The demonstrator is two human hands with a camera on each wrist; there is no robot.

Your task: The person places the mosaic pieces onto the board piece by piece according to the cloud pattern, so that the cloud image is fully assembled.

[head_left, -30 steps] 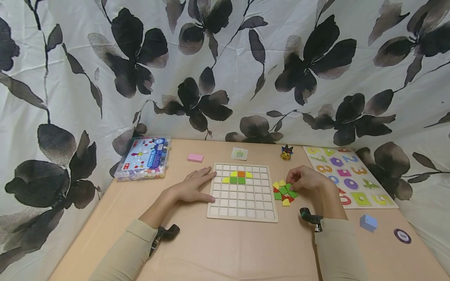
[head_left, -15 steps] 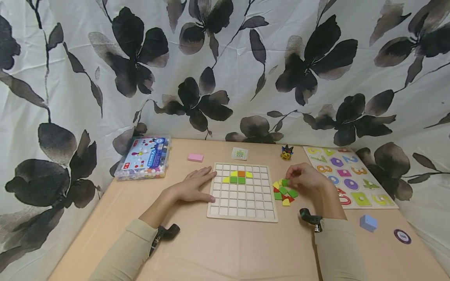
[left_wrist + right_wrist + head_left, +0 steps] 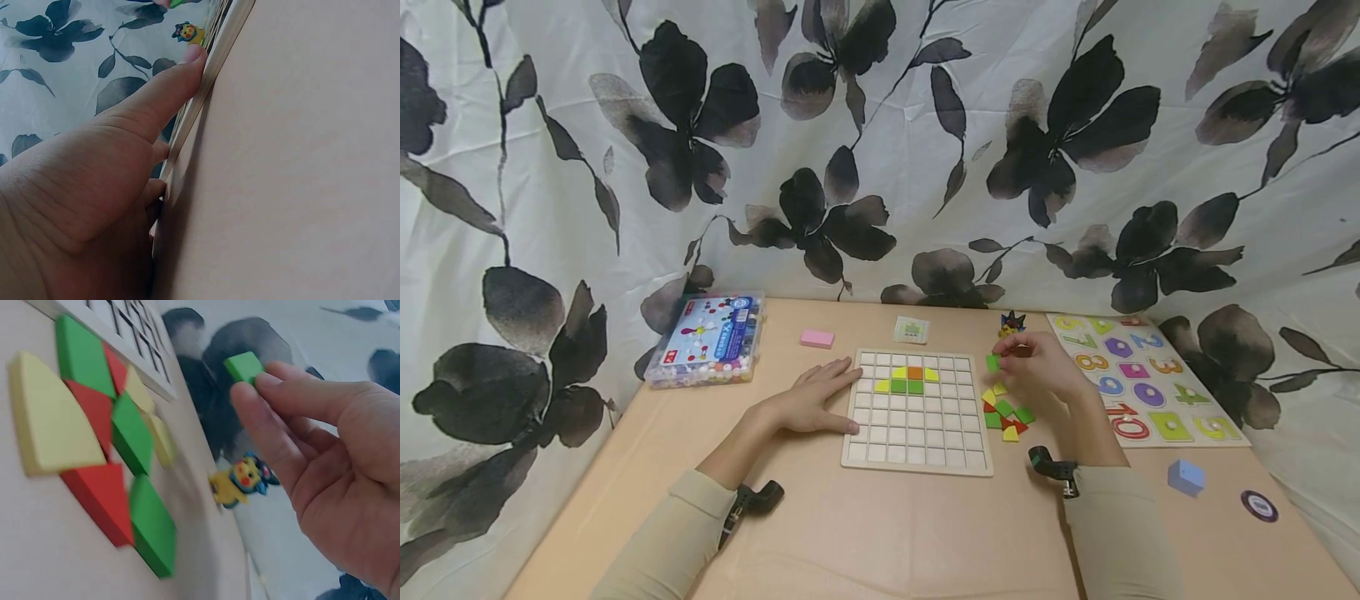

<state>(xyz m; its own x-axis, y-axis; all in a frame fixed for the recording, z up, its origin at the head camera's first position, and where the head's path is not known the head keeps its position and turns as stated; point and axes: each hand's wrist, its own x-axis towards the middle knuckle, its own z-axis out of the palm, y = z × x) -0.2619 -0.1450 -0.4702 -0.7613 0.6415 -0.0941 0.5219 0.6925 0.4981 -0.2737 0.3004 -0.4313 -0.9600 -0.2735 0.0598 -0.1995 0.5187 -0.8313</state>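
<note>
Between thumb and fingertips my right hand (image 3: 1045,367) pinches a green square tile (image 3: 244,367), lifted off the table beside the board's right edge. Below it lies a loose pile of green, red and yellow tiles (image 3: 992,419), seen close in the right wrist view. My left hand (image 3: 808,400) rests with straight fingers and thumb on the left edge of the white grid board (image 3: 917,471). Two green tiles (image 3: 906,385), an orange tile (image 3: 914,372) and several yellow tiles (image 3: 882,385) sit in the board's upper cells.
A small card (image 3: 911,329) and a pink block (image 3: 817,337) lie behind the board. A yellow figurine (image 3: 240,481) stands behind the pile. A number puzzle board (image 3: 1150,383), blue block (image 3: 1186,476) and round disc (image 3: 1258,504) are at right. A bead case (image 3: 703,337) is at left.
My right hand has picked the green tile from the pile and moved it up and slightly left, away from the other pieces. My left hand has stayed on the board's edge.
</note>
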